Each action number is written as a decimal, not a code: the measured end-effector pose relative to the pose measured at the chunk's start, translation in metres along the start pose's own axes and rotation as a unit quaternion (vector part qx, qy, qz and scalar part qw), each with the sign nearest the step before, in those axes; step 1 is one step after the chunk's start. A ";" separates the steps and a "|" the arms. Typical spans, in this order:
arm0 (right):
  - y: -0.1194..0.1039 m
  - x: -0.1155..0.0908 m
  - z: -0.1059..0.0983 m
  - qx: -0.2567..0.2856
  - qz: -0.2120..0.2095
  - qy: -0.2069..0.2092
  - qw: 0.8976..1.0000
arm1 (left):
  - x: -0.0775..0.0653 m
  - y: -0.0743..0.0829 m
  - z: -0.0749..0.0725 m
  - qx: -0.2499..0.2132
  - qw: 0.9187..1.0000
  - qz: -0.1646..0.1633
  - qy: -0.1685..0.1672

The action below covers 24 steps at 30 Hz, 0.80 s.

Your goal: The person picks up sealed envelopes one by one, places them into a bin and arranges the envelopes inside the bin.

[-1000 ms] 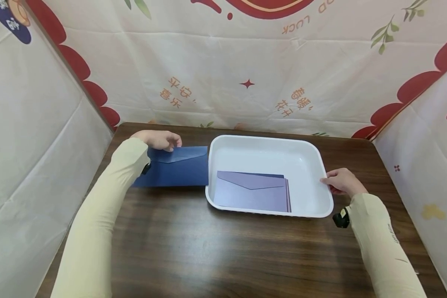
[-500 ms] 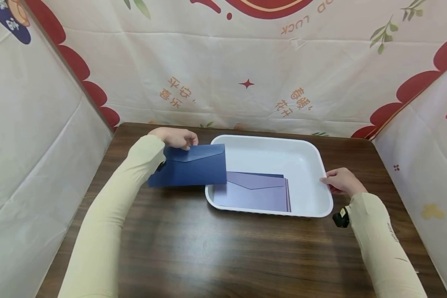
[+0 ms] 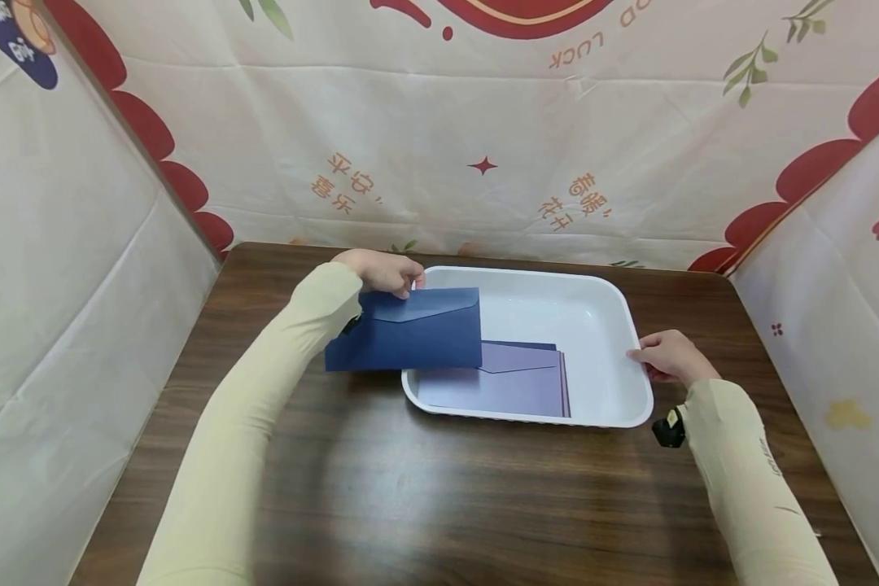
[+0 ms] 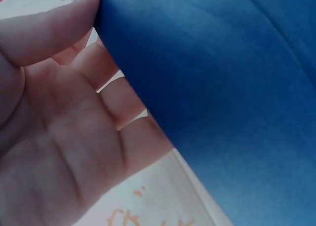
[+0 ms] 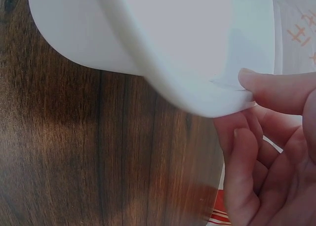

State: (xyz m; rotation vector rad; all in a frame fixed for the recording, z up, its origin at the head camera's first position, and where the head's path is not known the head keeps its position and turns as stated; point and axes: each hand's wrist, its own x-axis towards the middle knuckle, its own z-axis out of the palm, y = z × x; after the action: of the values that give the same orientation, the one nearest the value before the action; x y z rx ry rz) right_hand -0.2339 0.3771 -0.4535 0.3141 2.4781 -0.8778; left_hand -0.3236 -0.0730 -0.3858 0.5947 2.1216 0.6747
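Observation:
My left hand [image 3: 382,272] pinches the far edge of a dark blue envelope [image 3: 417,338], flap side up, its right part over the left side of a white tray [image 3: 608,346]. In the left wrist view the thumb lies on the near face of the blue envelope [image 4: 212,87], with the other fingers behind it. Inside the tray lies a small stack topped by a lilac envelope [image 3: 513,395], a dark blue edge showing behind. At the tray's right rim, my right hand [image 3: 672,356] grips the edge between thumb and curled fingers, also plain in the right wrist view.
The tray stands on a dark wooden table [image 3: 439,505], towards its back. A printed cloth backdrop [image 3: 439,122] rises behind the table's far edge, and pale cloth walls close in the left and right sides.
My left hand has carried the dark blue envelope rightward, from beside the tray to partly over it, covering part of the lilac envelope. The right hand keeps its hold on the rim.

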 end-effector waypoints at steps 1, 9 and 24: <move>-0.001 0.000 0.000 0.000 0.000 0.000 1.000 | 0.001 0.002 0.000 0.004 1.000 0.000 -0.002; -0.003 -0.003 0.000 0.002 -0.005 -0.002 1.000 | 0.011 0.024 0.004 0.017 1.000 -0.002 -0.010; -0.001 -0.002 0.000 0.007 0.001 0.003 1.000 | 0.043 0.060 0.014 0.068 0.997 0.022 -0.024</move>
State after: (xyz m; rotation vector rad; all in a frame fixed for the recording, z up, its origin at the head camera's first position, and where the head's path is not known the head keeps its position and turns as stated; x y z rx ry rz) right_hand -0.2329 0.3762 -0.4519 0.3234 2.4773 -0.8948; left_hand -0.3253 0.0015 -0.3787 0.7272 2.1268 0.5366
